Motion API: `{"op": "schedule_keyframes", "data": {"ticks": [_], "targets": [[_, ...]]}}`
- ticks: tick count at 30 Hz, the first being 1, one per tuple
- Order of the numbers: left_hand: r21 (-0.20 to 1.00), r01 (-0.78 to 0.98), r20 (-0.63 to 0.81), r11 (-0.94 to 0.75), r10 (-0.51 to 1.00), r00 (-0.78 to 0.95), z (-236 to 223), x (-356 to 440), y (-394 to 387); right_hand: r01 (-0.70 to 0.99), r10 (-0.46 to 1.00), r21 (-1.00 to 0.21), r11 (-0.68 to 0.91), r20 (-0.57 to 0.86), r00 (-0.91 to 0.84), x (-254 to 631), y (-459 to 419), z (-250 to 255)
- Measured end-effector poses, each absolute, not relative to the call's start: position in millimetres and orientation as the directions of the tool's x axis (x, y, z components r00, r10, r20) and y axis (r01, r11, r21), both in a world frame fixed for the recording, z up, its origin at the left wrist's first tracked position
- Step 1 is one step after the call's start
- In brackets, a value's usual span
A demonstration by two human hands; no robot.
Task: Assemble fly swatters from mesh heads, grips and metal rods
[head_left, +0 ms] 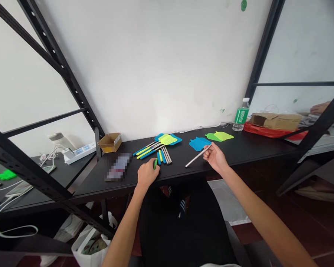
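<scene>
Our right forearm foremost. Right hand pinches a silver metal tube, slanted above the black desk; left hand grasps a green handle. Near it, short blue-and-yellow handles; farther, blue flyswatter heads.

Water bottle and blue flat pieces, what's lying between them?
In the head view, a green flat piece and a yellow-green one, overlapping.

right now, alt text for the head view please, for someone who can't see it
A person's right hand holds a silver metal tube over a black table, while the left hand holds a short green handle. Nearby lie more tubes and blue and yellow-green paddles.
</scene>
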State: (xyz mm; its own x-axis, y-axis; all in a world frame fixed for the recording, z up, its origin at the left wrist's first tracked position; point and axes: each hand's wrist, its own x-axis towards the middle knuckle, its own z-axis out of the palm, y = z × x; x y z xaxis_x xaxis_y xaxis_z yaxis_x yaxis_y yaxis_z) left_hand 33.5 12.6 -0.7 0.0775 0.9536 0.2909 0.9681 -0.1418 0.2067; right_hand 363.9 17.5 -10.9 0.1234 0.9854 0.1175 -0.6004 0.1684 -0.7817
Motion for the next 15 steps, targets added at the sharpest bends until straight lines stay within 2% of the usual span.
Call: {"op": "schedule_keyframes", "data": {"ticks": [7, 15], "targets": [[0.234, 0.966, 0.237, -0.110, 0.970, 0.053, 4.3, 35.2, 10.2, -0.595, 0.988, -0.789, 0.154, 0.105, 0.116, 363.2, 16.8, -8.6], [0.173, 0.977, 0.274, -0.124, 0.959, 0.073, 3.8, 36.4, 8.1, -0.582, 0.989, -0.799, 0.151, 0.118, 0.095, 362.7, 16.7, -9.5]]}}
